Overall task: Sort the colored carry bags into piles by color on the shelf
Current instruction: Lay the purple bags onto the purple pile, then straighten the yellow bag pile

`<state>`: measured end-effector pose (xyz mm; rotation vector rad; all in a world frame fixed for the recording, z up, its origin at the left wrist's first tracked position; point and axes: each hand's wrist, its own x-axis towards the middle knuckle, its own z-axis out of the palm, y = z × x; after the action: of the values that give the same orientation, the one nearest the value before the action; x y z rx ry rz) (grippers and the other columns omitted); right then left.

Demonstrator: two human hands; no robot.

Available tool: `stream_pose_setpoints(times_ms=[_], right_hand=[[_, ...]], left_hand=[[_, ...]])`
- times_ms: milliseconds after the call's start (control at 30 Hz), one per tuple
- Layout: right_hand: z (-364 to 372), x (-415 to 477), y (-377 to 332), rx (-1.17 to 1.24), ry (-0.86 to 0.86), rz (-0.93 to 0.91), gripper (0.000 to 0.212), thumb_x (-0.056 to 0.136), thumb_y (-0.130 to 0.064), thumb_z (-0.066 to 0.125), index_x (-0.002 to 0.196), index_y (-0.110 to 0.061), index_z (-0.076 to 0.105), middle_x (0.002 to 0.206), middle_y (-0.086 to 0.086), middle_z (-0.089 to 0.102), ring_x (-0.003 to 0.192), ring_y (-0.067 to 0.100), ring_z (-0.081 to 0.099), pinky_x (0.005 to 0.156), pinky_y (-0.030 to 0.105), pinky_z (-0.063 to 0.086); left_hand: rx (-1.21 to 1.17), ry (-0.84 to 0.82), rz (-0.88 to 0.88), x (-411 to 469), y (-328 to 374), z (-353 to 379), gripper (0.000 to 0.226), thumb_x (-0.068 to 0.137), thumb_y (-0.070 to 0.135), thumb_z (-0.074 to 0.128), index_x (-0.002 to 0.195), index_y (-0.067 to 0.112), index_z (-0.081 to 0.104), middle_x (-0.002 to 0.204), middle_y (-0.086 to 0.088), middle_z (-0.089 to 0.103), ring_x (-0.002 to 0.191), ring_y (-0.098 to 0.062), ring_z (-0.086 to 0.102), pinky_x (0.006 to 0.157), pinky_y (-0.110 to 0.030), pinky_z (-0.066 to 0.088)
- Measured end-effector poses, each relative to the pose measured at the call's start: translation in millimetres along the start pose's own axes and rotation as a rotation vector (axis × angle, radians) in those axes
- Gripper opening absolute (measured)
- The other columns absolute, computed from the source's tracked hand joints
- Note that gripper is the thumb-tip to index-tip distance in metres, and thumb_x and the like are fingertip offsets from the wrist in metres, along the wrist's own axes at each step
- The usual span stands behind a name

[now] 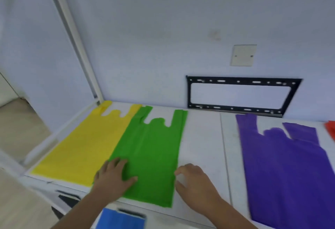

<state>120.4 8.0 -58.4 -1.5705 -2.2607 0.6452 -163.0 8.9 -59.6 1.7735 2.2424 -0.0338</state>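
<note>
On the white shelf [203, 138] lie flat carry bags with their handles toward the wall. A yellow bag [79, 145] is at the left, a green bag [152, 152] overlaps its right edge, and a purple bag [282, 170] lies at the right. A corner of a red bag [330, 129] shows at the far right edge. My left hand [114, 176] rests flat on the green bag's lower left part, fingers spread. My right hand [194, 180] touches the green bag's lower right edge with curled fingers, holding nothing.
A blue bag [119, 218] shows below the shelf's front edge. A black metal bracket [243, 82] and a white cover plate [243, 55] are fixed to the wall behind. A white frame post [76, 38] rises at the shelf's left corner. Bare shelf lies between the green and purple bags.
</note>
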Motion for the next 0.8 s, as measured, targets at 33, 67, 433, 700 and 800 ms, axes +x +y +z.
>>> stream_pose_setpoints(times_ms=[33, 67, 433, 700, 800], right_hand=[[7, 9, -14, -0.019, 0.018, -0.012, 0.036, 0.095, -0.042, 0.049, 0.129, -0.032, 0.057, 0.132, -0.011, 0.056, 0.122, 0.011, 0.048, 0.105, 0.032, 0.041], [14, 17, -27, -0.038, 0.033, -0.019, 0.036, 0.095, -0.043, 0.050, 0.130, -0.034, 0.057, 0.133, -0.013, 0.055, 0.124, 0.009, 0.047, 0.108, 0.032, 0.040], [27, 35, -48, -0.360, 0.107, 0.249, 0.020, 0.093, -0.047, 0.042, 0.100, -0.036, 0.058, 0.101, -0.017, 0.052, 0.098, 0.004, 0.052, 0.095, 0.030, 0.043], [23, 65, -76, -0.043, 0.199, 0.258, 0.018, 0.095, -0.032, 0.060, 0.112, -0.027, 0.064, 0.107, -0.012, 0.062, 0.099, 0.007, 0.058, 0.095, 0.025, 0.049], [44, 80, -117, 0.267, 0.161, 0.278, 0.010, 0.094, -0.025, 0.064, 0.103, -0.029, 0.061, 0.102, -0.013, 0.065, 0.095, 0.007, 0.062, 0.087, 0.025, 0.049]], left_hand=[[0.022, 0.001, 0.047, 0, -4, 2, 0.090, 0.078, 0.083, 0.037, 0.155, 0.041, 0.014, 0.166, 0.004, 0.010, 0.151, -0.031, 0.010, 0.120, -0.056, 0.018], [0.039, 0.000, 0.092, -2, -4, 3, 0.089, 0.079, 0.083, 0.034, 0.155, 0.041, 0.011, 0.166, 0.004, 0.007, 0.152, -0.031, 0.007, 0.121, -0.055, 0.015], [0.064, -0.053, 0.461, -1, 21, 1, 0.078, 0.085, 0.077, 0.025, 0.151, 0.035, 0.026, 0.163, 0.006, 0.017, 0.145, -0.028, 0.019, 0.117, -0.052, 0.021], [-0.268, 0.173, 0.326, 45, -48, -34, 0.038, 0.094, 0.052, 0.048, 0.124, 0.032, 0.058, 0.126, 0.011, 0.059, 0.112, -0.011, 0.056, 0.097, -0.032, 0.047], [-0.300, 0.222, 0.162, 77, -115, -59, 0.035, 0.092, 0.045, 0.057, 0.124, 0.030, 0.060, 0.131, 0.006, 0.058, 0.119, -0.019, 0.055, 0.098, -0.036, 0.047]])
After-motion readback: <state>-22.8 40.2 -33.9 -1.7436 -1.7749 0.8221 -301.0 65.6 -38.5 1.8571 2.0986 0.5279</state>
